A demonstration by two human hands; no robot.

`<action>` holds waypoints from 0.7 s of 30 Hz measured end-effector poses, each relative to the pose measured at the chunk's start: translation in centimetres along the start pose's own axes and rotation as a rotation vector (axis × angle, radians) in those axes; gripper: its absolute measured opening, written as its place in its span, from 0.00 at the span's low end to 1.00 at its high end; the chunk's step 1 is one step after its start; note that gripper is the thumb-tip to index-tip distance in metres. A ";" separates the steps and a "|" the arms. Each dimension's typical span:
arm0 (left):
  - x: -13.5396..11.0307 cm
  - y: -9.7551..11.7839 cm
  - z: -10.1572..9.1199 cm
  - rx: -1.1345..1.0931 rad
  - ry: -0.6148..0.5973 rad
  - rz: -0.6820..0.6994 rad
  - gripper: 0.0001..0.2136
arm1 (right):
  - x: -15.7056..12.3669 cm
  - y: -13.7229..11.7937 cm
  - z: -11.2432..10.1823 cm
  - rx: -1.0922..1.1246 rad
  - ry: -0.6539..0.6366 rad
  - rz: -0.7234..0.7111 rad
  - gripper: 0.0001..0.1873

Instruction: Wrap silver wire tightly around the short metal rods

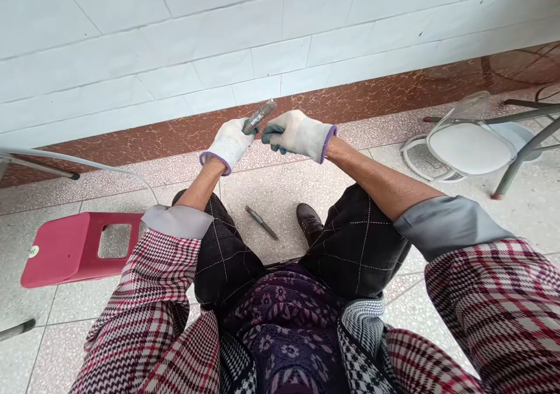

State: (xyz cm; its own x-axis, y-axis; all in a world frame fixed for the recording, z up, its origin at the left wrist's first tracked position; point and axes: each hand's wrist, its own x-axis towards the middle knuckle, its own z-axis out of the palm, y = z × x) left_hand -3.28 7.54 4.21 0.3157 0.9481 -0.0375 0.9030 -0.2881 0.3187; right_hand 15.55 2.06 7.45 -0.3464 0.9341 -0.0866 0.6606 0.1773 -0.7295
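Note:
A grey metal bar, chisel-like with a flattened tip [265,113], points up and to the right out of my left hand [231,142], which is closed around its lower part. Bright bands that look like wire or tape circle its middle. Just right of the bar, my right hand [295,133] is closed with fingers curled; whatever they pinch, if anything, is too small or hidden to tell. Both hands wear white knit gloves with dark grey-green palms and purple cuffs. On the floor between my feet lies a second, similar metal bar [261,222], also banded near its middle.
A red plastic stool [65,248] lies on the left, near a pale metal tube frame [87,162]. White chairs [470,146] with metal legs stand at the right. The tiled wall [219,38] with its brown marbled skirting [371,95] runs close beyond my hands.

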 end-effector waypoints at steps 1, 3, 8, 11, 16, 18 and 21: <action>0.3 -0.3 0.0 0.098 -0.019 0.010 0.16 | -0.3 -0.3 0.2 -0.027 -0.033 -0.005 0.08; 0.5 -0.7 0.0 0.265 -0.086 0.030 0.17 | -0.7 -0.8 0.1 -0.086 -0.065 0.014 0.08; -0.7 0.3 -0.2 0.430 -0.275 0.168 0.18 | 0.2 0.5 -2.2 -0.136 0.064 0.010 0.09; -1.6 1.2 -0.2 0.284 -0.203 0.213 0.15 | 1.3 1.9 -3.1 -0.112 0.090 0.044 0.09; -1.6 1.4 -0.1 -0.081 -0.037 0.163 0.14 | 1.7 2.0 -2.4 -0.009 0.107 0.128 0.08; -1.2 1.0 0.0 -0.165 0.021 0.108 0.15 | 1.3 1.5 -1.8 0.006 0.096 0.095 0.08; -0.3 0.2 0.2 -0.163 0.066 0.038 0.16 | 0.3 0.7 -0.9 0.013 0.050 0.017 0.08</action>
State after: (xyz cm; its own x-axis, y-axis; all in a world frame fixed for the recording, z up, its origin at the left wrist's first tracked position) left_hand -3.17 7.15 4.11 0.3238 0.9454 0.0383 0.8301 -0.3032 0.4680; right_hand 16.50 2.76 7.48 -0.3017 0.9512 -0.0652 0.6574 0.1580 -0.7368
